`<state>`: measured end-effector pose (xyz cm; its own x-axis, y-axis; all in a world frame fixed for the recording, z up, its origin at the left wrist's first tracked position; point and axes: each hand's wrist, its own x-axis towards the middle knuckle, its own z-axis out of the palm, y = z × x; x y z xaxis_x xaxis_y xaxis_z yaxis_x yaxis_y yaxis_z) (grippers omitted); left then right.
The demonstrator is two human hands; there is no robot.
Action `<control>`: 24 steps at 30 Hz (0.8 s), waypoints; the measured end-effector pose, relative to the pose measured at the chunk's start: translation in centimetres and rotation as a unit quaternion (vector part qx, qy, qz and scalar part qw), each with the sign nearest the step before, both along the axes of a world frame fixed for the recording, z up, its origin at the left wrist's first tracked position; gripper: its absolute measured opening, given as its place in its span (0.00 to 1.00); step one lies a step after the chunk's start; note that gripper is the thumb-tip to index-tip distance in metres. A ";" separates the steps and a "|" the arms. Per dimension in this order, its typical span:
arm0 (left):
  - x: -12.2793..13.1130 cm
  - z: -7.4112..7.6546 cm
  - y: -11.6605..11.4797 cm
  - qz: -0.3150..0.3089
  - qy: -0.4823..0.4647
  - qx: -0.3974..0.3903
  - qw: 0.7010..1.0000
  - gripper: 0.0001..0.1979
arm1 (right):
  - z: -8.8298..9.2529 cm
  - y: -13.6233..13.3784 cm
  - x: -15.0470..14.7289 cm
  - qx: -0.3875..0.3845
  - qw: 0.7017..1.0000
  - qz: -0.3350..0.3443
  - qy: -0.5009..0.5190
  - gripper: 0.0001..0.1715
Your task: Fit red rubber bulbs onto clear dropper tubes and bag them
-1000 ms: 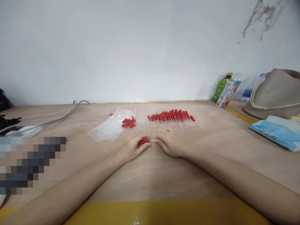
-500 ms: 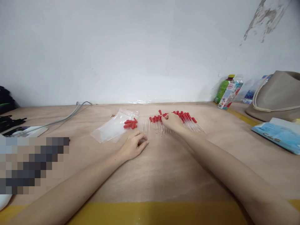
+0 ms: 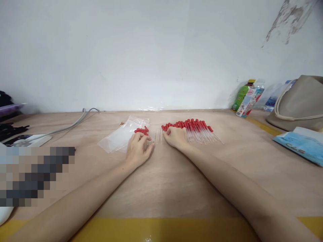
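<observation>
My left hand [image 3: 138, 148] rests by the loose red rubber bulbs [image 3: 141, 130], its fingers bent but apart, with the fingertips near several bare glass tubes [image 3: 155, 136]. Part of the bulb pile is hidden behind those fingers. My right hand [image 3: 176, 136] is curled closed over the left part of a row of droppers [image 3: 199, 126], glass tubes with red bulbs on their upper ends. Whatever its fingertips pinch is hidden. Under and beside the loose bulbs lies a clear plastic bag [image 3: 114, 137].
At the back right stand a green bottle [image 3: 241, 97] and a white printed carton or bottle [image 3: 248, 102]. A grey-beige bag [image 3: 296, 101] and a blue packet [image 3: 300, 146] lie at the right. A grey cable [image 3: 75, 123] crosses the left side.
My right hand has moved left along the droppers, and the row now looks more even. My left hand has shifted up and left, onto the edge of the red bulbs.
</observation>
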<state>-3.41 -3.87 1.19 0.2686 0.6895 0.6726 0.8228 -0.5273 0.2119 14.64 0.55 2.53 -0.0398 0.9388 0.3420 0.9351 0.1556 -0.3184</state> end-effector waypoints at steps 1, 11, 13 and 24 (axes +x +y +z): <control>-0.3 0.0 0.4 0.034 -0.003 0.013 0.999 0.08 | -0.2 -0.2 -0.5 0.004 1.000 0.009 -0.002 0.16; -2.5 1.4 4.1 0.216 -0.005 0.022 0.976 0.11 | -0.1 -0.9 -2.2 -0.018 0.996 0.007 -0.084 0.17; -2.1 2.1 5.3 0.224 0.021 0.006 0.974 0.12 | 0.0 -0.9 -2.5 -0.035 0.995 0.016 -0.093 0.16; 1.8 3.5 12.4 0.295 0.075 -0.190 0.933 0.10 | -1.9 -3.3 0.1 0.143 0.989 0.025 -0.011 0.14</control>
<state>-1.65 8.49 4.69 -0.1618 0.9285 0.3341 0.9816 0.1166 0.1513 14.79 -2.78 0.58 -0.0935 0.8009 0.5915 0.9303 0.2819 -0.2346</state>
